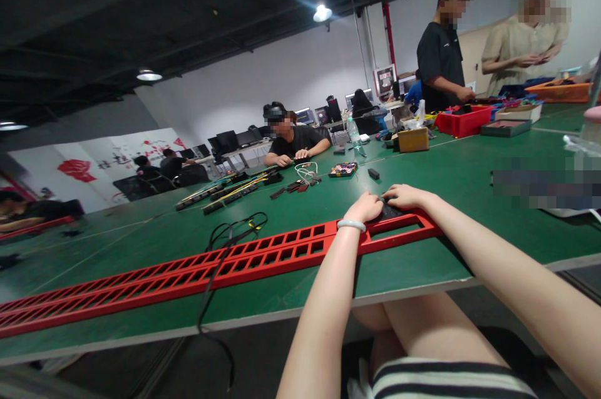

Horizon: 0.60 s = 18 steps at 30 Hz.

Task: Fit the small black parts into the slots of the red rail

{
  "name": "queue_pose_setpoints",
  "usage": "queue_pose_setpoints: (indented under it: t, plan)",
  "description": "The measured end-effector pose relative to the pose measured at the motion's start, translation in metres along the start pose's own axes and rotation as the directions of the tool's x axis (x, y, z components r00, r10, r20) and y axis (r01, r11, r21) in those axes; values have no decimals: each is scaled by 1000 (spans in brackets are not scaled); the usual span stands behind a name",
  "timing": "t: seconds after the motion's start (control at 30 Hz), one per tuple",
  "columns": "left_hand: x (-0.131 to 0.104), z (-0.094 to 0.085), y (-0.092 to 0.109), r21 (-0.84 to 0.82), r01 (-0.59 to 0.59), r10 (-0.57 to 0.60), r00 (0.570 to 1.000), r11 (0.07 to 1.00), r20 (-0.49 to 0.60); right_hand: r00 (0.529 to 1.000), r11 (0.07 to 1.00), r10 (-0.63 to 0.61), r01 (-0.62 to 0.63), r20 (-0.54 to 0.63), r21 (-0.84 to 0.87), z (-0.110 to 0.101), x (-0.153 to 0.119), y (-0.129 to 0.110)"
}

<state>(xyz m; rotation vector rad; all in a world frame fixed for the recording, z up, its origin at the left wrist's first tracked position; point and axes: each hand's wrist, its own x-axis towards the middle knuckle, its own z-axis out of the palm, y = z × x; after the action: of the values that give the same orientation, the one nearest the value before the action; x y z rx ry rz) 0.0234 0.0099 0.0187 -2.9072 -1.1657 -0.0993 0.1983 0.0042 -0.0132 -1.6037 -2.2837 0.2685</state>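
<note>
Smooth red frame (263, 271), plastic bottle (353, 131), green tabletop (291, 292) (faintly glossy)

A green worktable (507, 230), red bin (462, 123), wired strips (237, 196) and pendant lamps (322, 13) show this is a workshop.

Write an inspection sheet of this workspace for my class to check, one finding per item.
Surface: green tabletop, pale seams showing.
Job's things: red slotted frame lies along the near side; black part at its right end, partly covered.
Clutter: clear bottle, yellowish box, red bin and small dark parts farther back.
Grip: left grip and right grip both at the black part; closure cannot be told.
Cables: black cord or strap crosses the frame and hangs off the tabletop; white cable loops near the dark parts.
Surroundings: seated co-worker opposite, two people standing at right, lit ceiling lamp.
</note>
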Motion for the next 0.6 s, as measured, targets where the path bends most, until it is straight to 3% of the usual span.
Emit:
queue_pose_setpoints:
  t: [0.13,0.27,0.6]
  plan:
    - [3,6,2,-145,50,-54,998,988,-22,999,999,-30,29,13,19,-2,2,-3]
    - [2,6,4,-255,12,-27,998,967,-56,1000,1000,-21,21,18,6,-4,4,-8]
    - [-7,0,5,-265,-36,30,999,963,-26,999,1000,2,-1,52,-26,-3,16,-5]
